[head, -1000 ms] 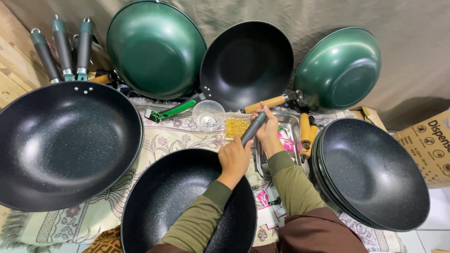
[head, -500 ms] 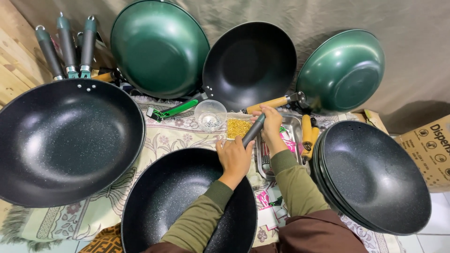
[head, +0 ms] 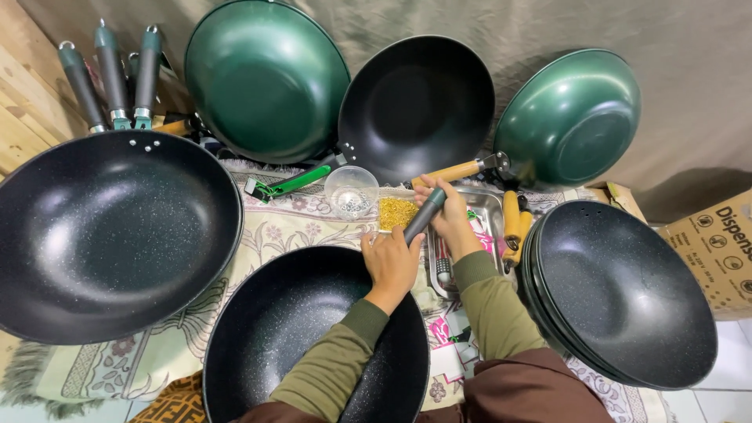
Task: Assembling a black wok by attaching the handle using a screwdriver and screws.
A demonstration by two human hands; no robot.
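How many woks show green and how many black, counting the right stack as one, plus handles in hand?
Green woks: 2, back left, back right
Black woks: 4, left, front, back centre, right stack
Grey handle, held: 1
Total: 7

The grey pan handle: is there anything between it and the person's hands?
Nothing visible: the right hand grips the grey speckled handle near its top, and the left hand touches its lower end at the rim of the black speckled wok.
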